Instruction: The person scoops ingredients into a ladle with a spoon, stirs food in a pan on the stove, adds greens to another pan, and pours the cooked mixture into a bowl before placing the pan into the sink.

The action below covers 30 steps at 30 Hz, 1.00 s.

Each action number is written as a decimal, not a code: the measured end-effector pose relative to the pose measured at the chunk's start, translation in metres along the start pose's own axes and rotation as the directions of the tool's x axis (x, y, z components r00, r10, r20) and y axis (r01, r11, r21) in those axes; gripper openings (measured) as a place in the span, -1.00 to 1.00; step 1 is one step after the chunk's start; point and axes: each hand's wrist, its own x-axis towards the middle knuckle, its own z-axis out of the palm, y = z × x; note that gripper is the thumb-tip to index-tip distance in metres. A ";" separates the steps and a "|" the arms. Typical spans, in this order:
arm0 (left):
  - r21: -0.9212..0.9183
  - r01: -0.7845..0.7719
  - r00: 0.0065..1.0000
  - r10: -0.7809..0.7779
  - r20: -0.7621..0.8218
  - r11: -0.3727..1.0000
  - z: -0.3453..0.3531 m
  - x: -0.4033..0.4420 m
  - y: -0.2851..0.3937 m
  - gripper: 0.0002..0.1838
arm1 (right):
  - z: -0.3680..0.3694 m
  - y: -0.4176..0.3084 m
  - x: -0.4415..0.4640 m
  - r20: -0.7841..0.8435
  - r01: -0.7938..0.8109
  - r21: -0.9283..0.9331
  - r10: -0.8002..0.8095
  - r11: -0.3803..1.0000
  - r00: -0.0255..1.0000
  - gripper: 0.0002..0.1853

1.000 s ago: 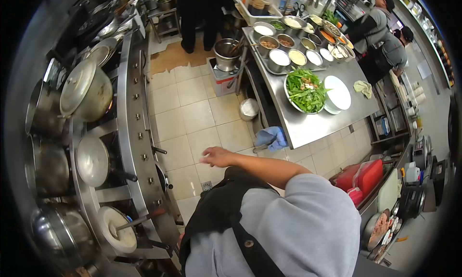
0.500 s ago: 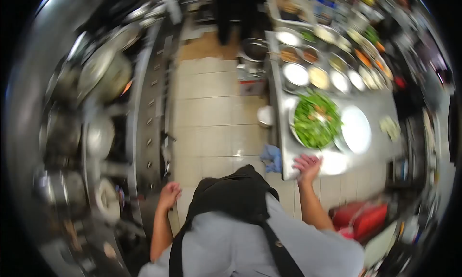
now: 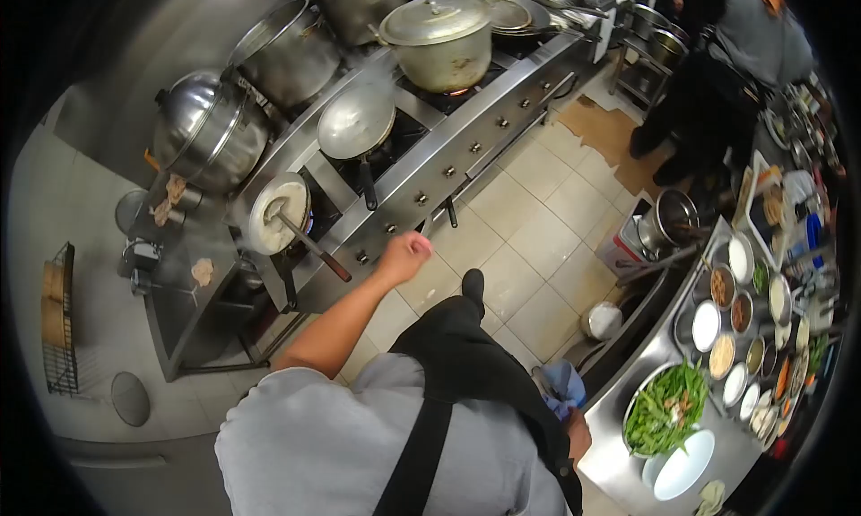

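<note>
1. Ladle [image 3: 303, 236] rests in a round pan [image 3: 285, 179] of pale contents, its wooden grip slanting out over the front of the stove [image 3: 489, 135]; a blue flame shows at the pan's edge.
2. Left hand [image 3: 408, 256] hangs just beyond that grip, apart from it, near the row of knobs. Its fingers are bent inward; I cannot tell whether it is clenched or relaxed.
3. Right hand [image 3: 579, 433] is low at the person's side, between the black apron [image 3: 471, 355] and the corner of the steel table [image 3: 617, 476], just below a blue cloth [image 3: 565, 386]. The fingers are partly hidden, so I cannot tell whether it is grasping the cloth.
4. Next along the stove sit 1 shallow wok [image 3: 357, 121], handle toward the aisle, and 1 lidded pot [image 3: 444, 59] with an orange glow beneath.
5. On the table, 1 bowl [image 3: 634, 392] of leafy greens [image 3: 662, 416] stands beside 1 white bowl [image 3: 686, 467]; round containers [image 3: 679, 329] crowd farther along.
6. 1 co-worker [image 3: 762, 36] stands at the far end, near brown cardboard [image 3: 592, 130] on the floor.
</note>
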 end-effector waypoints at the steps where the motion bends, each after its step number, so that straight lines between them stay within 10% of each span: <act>1: 0.004 0.004 0.992 -0.003 -0.126 1.000 -0.012 0.016 -0.004 -0.79 | -0.012 -0.009 0.006 0.112 -0.080 -0.034 0.083 0.996 0.990 -0.55; 5: 0.218 0.211 0.769 -0.025 -0.639 0.953 -0.059 0.087 -0.058 -0.61 | -0.022 -0.009 0.049 0.286 -0.159 -0.068 0.171 0.985 0.943 -0.52; 6: 0.049 0.338 0.732 -0.230 -0.641 0.940 -0.067 0.108 -0.078 -0.58 | -0.023 -0.009 0.063 0.285 -0.153 -0.059 0.164 0.986 0.944 -0.52; 9: -0.417 0.595 0.580 -0.726 -0.370 0.687 -0.086 0.152 -0.114 -0.51 | -0.043 -0.052 0.111 0.197 -0.046 -0.171 0.079 0.984 0.977 -0.52; 12: -0.571 0.751 0.463 -0.881 0.098 0.331 -0.102 0.176 -0.117 -0.57 | -0.073 -0.110 0.166 0.114 0.093 -0.082 -0.083 0.992 0.990 -0.58; 17: -0.786 0.618 0.683 -0.469 0.560 -0.040 -0.097 0.188 -0.142 -0.81 | -0.117 -0.217 0.246 0.024 0.164 0.008 -0.164 0.987 0.986 -0.64; 21: -0.922 0.355 0.897 -0.222 0.383 -0.155 -0.097 0.193 -0.096 -0.89 | -0.129 -0.277 0.296 0.037 0.320 0.052 -0.322 0.946 0.946 -0.65; 30: -0.986 0.046 0.965 -0.247 0.086 -0.162 -0.120 0.131 0.022 -0.93 | -0.110 -0.361 0.393 0.267 0.693 0.129 -0.698 0.709 0.665 -0.62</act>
